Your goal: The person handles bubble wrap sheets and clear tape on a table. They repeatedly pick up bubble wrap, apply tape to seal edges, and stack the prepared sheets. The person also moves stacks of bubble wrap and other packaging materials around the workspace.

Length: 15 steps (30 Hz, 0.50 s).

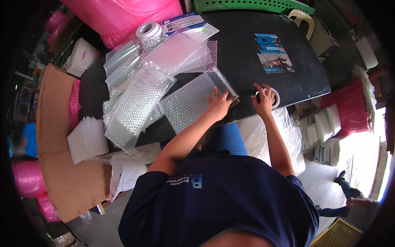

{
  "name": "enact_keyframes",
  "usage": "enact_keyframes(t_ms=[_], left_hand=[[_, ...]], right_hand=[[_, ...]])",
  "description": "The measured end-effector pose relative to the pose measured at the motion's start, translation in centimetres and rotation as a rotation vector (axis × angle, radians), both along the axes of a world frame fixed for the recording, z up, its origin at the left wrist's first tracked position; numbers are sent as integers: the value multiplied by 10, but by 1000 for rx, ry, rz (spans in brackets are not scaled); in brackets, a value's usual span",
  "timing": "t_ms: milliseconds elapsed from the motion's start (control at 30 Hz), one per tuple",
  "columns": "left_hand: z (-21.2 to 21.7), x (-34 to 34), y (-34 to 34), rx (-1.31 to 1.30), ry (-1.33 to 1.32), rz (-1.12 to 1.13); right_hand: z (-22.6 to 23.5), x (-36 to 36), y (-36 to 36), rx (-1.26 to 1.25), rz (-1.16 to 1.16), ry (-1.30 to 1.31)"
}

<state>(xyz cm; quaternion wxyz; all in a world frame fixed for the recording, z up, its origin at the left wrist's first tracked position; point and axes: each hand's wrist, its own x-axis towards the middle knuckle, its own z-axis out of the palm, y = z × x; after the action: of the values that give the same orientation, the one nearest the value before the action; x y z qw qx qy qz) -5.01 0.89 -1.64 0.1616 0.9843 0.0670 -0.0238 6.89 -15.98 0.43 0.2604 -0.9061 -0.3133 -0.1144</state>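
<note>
My left hand (220, 103) lies with spread fingers on the right end of a clear bubble-wrap pouch (187, 105), flat near the table's front edge. A clear strip runs along that end of the pouch. To its right, my right hand (264, 102) grips a roll of tape (276, 99), fingers curled over its ring. Left of the pouch rests a pile of clear bubble-wrap pouches (138, 107). Behind them are pinkish bubble-wrap sheets (175, 51).
The black table (234, 45) carries a torn printed sheet (273, 53) and another tape roll (149, 31). A large pink bag (127, 16) stands at the back left. Stacked white foam sheets (87, 140) sit beside brown cardboard (57, 144). Another person's legs (343, 197) show at lower right.
</note>
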Motion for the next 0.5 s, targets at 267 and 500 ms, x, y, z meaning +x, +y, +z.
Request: enact_keyframes(t_ms=[267, 500], left_hand=[[-8, -1, -9, -64, -136, 74], [-6, -5, -11, -133, -169, 103]], right_hand=[[-2, 3, 14, -91, 427, 279], [-2, 13, 20, -339, 422, 267]])
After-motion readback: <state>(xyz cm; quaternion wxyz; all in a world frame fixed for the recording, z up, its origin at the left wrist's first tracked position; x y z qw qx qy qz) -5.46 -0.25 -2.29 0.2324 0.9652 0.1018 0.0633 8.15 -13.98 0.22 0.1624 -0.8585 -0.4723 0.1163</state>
